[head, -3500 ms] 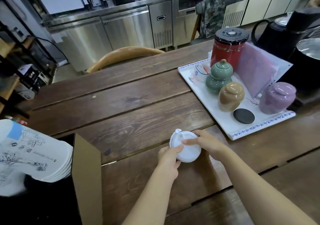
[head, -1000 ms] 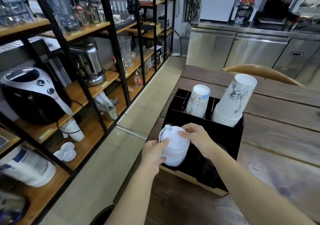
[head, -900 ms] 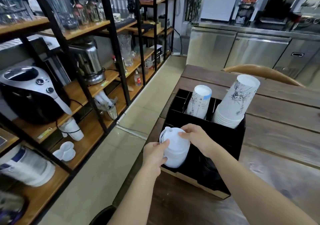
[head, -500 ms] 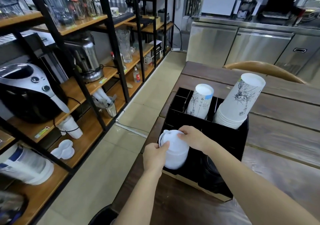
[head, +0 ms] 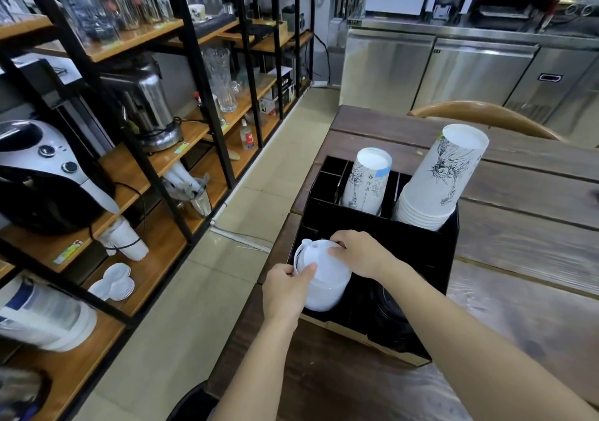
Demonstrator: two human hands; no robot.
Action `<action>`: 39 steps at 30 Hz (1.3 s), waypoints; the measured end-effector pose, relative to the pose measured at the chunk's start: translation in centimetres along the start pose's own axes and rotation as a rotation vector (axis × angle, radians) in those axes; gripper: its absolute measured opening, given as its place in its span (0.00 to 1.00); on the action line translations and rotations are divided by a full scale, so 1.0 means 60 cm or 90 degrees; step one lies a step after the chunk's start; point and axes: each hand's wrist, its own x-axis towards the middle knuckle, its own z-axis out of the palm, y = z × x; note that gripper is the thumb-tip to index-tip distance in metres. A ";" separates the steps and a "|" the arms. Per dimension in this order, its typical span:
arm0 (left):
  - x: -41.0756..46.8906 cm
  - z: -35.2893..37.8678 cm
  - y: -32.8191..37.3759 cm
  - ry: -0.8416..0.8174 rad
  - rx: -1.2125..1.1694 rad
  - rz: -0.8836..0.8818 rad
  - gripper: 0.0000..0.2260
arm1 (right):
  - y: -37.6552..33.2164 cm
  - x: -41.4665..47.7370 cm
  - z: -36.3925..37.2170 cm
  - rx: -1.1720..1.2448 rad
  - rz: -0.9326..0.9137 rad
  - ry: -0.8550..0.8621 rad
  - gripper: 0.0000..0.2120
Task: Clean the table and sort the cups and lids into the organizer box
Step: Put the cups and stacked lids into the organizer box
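A black organizer box (head: pixel 434 294) sits at the left end of the wooden table (head: pixel 518 200). A stack of white lids (head: pixel 324 286) stands tilted in its near-left compartment. My left hand (head: pixel 287 287) grips the stack's near side and my right hand (head: pixel 356 253) grips its top edge. Dark lids (head: pixel 389 307) lie in the near-right compartment. In the back compartments stand a small stack of printed paper cups (head: pixel 366 182) and a large stack of printed paper cups (head: pixel 437 177), both upside down.
Black metal shelving (head: pixel 136 148) with appliances, glassware and white lids lines the left beyond a tiled aisle (head: pixel 207 258). A wooden chair back (head: pixel 479 119) stands at the table's far side. Steel cabinets (head: pixel 453 70) run along the back. A dark bin (head: pixel 191 404) sits below the table edge.
Both hands have carried the white lid stack from the table middle to the organizer box and lowered it further into the near-left compartment. My view has turned left.
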 end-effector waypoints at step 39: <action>-0.044 0.237 0.243 -0.418 -0.017 0.351 0.39 | 0.153 -0.087 -0.140 0.306 0.016 0.344 0.51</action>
